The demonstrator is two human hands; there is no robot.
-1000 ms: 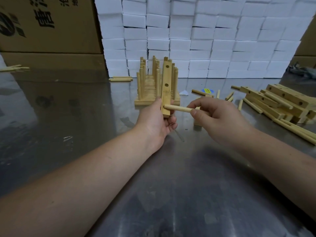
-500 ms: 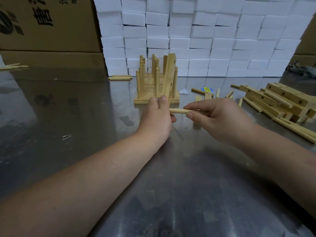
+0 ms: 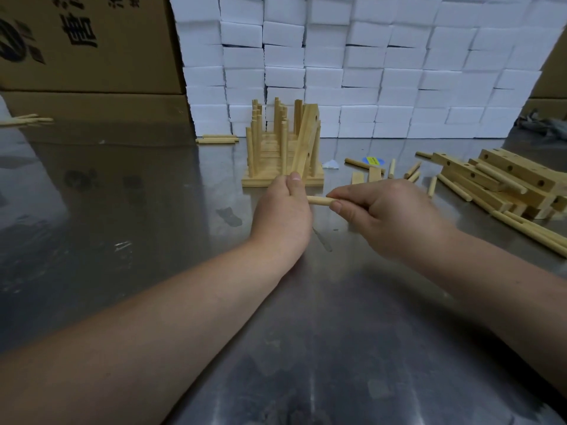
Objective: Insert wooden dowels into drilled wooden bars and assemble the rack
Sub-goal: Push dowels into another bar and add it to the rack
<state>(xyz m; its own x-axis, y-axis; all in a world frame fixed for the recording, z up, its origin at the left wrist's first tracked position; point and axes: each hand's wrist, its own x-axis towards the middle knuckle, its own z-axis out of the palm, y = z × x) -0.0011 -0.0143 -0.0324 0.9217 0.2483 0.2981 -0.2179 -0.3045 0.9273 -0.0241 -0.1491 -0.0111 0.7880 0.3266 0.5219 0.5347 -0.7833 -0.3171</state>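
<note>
My left hand (image 3: 283, 210) grips the lower end of a drilled wooden bar (image 3: 306, 139), which leans up and away with its top tilted to the right. My right hand (image 3: 380, 213) pinches a short wooden dowel (image 3: 319, 200) lying level. The dowel's left end runs into the bar's lower part, hidden behind my left hand. Just behind the bar stands an assembled rack (image 3: 276, 154) with several upright dowels on a flat wooden base.
A heap of drilled bars (image 3: 503, 179) and long dowels (image 3: 534, 231) lies at the right on the steel table (image 3: 122, 240). Loose short dowels (image 3: 411, 171) are scattered beside it. White foam blocks (image 3: 368, 72) and cardboard boxes (image 3: 86, 44) wall off the back.
My left hand has turned over the bar's lower end, so the bar leans instead of facing me. The dowel has gone further in; less of it shows.
</note>
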